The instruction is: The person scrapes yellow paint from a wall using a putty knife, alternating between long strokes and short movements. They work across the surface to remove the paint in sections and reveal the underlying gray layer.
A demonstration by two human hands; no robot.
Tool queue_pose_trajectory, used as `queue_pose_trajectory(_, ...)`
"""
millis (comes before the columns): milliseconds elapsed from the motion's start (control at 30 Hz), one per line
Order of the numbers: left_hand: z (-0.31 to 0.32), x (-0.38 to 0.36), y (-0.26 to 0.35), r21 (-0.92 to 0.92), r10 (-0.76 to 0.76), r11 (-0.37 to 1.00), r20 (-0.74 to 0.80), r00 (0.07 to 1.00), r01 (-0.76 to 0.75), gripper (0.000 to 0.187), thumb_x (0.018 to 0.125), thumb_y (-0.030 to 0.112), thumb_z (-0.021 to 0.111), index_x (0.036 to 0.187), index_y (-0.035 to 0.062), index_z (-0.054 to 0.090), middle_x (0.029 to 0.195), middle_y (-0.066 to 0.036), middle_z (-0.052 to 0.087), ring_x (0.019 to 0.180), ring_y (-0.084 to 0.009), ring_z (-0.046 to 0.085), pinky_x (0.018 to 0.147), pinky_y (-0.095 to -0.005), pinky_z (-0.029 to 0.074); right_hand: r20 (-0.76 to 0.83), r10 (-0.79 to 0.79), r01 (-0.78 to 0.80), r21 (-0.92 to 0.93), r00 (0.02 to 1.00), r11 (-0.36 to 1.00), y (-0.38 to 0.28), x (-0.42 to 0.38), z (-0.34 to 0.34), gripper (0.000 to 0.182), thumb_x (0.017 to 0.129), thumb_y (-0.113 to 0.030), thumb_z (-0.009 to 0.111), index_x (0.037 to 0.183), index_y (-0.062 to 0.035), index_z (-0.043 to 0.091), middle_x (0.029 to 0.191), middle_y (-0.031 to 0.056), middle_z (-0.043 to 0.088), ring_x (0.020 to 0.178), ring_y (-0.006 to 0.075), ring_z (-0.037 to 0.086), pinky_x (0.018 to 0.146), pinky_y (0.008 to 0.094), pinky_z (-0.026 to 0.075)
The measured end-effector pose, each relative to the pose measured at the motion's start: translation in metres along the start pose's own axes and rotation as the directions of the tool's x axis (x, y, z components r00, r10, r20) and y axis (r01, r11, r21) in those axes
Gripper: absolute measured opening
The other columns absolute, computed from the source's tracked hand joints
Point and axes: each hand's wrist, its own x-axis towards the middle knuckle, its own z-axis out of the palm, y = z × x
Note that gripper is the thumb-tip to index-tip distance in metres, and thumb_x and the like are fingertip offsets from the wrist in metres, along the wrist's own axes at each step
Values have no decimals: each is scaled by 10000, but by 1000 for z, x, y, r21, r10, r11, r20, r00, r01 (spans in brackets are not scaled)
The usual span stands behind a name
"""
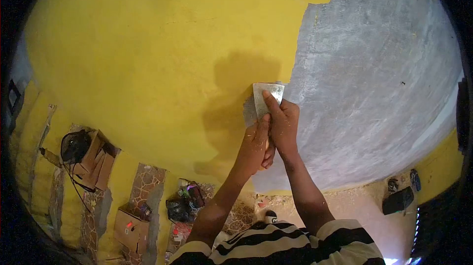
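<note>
A wide metal scraper [260,101] is pressed against the yellow painted wall [148,53], at the border with a bare grey patch [369,68]. My right hand [286,123] is closed around the scraper, its thumb lying along the blade. Just below and to the left, my left hand [253,146] also grips the tool, its fingers wrapped by the handle. Most of the handle is hidden by both hands. Beside the blade's left edge, a small strip of grey shows through the yellow.
At lower left are a cardboard box [101,169] with a black mesh item and another cardboard box [130,230]. Black plastic bags [178,209] lie near the wall's foot. A dark bag [398,201] sits at lower right. Flakes litter the floor edge.
</note>
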Motion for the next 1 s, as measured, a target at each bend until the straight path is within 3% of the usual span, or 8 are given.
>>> queue_pose_trajectory(167, -2, -2, -9, -13, -79, 997, 26, 996, 80, 422, 1013, 474, 356, 856, 91, 438, 435, 4, 328, 291, -108, 335, 281, -271, 286, -18, 53, -52, 33, 998, 998, 12, -7, 1, 380, 929, -234, 624, 655, 27, 601, 549, -21, 521, 509, 41, 430, 446, 253, 341)
queue_pose_trajectory(233, 6, -1, 8, 66, 5, 998, -70, 998, -1, 491, 981, 556, 379, 820, 96, 433, 421, 9, 324, 297, -111, 340, 299, -279, 293, -73, -73, 74, 13, 995, 997, 0, 4, 5, 490, 911, -252, 654, 550, 28, 474, 459, 34, 396, 468, 81, 338, 414, 334, 289)
queue_pose_trajectory(333, 1, -1, 2, -1, -19, 1000, -32, 999, 18, 452, 1007, 497, 354, 830, 89, 431, 431, 9, 314, 284, -107, 324, 279, -271, 284, -70, -61, 60, -22, 996, 998, 6, 1, 5, 493, 910, -248, 657, 544, 22, 464, 453, 51, 384, 465, 84, 326, 414, 343, 281)
queue_pose_trajectory(533, -29, -9, -45, -14, -118, 993, -59, 991, 118, 468, 1005, 502, 359, 798, 88, 428, 428, 3, 334, 283, -109, 330, 280, -271, 291, -12, 43, -44, -122, 999, 992, 49, -37, 7, 436, 924, -231, 633, 573, 4, 525, 498, -14, 447, 495, 48, 376, 431, 286, 292)
queue_pose_trajectory(700, -28, -6, -26, 47, -83, 995, -73, 994, 86, 493, 972, 593, 348, 863, 116, 414, 463, 5, 330, 316, -112, 333, 304, -275, 280, -46, 17, -13, 87, 999, 996, 22, -18, 24, 492, 915, -241, 650, 551, 29, 459, 445, 63, 387, 464, 99, 330, 422, 348, 293)
queue_pose_trajectory(867, -35, -9, -42, -50, -133, 990, -62, 989, 130, 462, 1002, 486, 391, 771, 87, 424, 430, -1, 347, 285, -111, 341, 280, -275, 299, -77, 29, -30, -19, 997, 999, 59, -40, 18, 492, 919, -243, 644, 554, 30, 459, 446, 69, 387, 459, 99, 328, 421, 349, 299)
queue_pose_trajectory(933, -37, -5, -42, 115, -89, 989, -79, 993, 98, 468, 980, 562, 358, 833, 121, 410, 451, 1, 325, 311, -113, 332, 298, -278, 274, -64, -36, 31, -79, 997, 996, 43, -28, 18, 497, 918, -243, 646, 550, 30, 452, 447, 71, 384, 459, 99, 326, 420, 352, 298)
queue_pose_trajectory(1000, -31, 0, -25, 98, -77, 991, -94, 993, 86, 467, 982, 560, 355, 830, 123, 414, 450, 2, 326, 309, -113, 329, 296, -278, 274, -49, -91, 83, -136, 995, 987, 33, -20, 19, 503, 916, -242, 649, 546, 31, 446, 449, 73, 381, 459, 99, 324, 419, 355, 297)
